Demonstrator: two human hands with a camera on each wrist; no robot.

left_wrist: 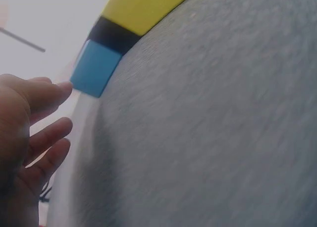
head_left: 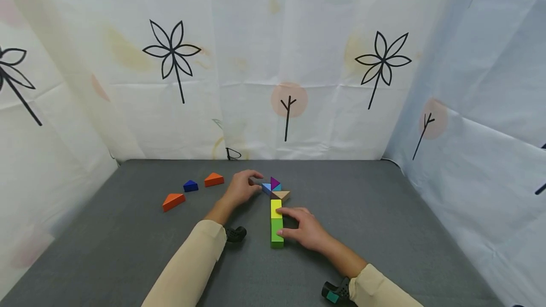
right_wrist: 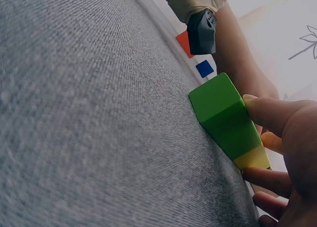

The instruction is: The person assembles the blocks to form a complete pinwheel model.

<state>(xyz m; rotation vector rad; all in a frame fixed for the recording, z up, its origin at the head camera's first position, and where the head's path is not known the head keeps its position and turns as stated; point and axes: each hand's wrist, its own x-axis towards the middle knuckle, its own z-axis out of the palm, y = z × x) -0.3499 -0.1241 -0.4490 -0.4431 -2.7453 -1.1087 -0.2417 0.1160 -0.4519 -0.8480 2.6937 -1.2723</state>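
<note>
On the grey table a green block (head_left: 277,237) and a yellow block (head_left: 275,206) stand end to end in a line. At their far end is a cluster of triangular blocks: light blue (head_left: 266,188), purple (head_left: 274,183), tan (head_left: 283,195) and dark brown (head_left: 274,197). My right hand (head_left: 310,231) lies along the line's right side, thumb touching the green block and a finger touching the yellow one. Just left of the cluster is my left hand (head_left: 241,188), fingers loosely bent. In the left wrist view, a fingertip meets or nearly meets the light blue block (left_wrist: 96,71).
Left of the left hand lie an orange triangular block (head_left: 173,201), a second orange triangular block (head_left: 214,180) and a dark blue triangular block (head_left: 190,186). White printed cloth (head_left: 247,60) hangs behind and beside the grey table (head_left: 128,245).
</note>
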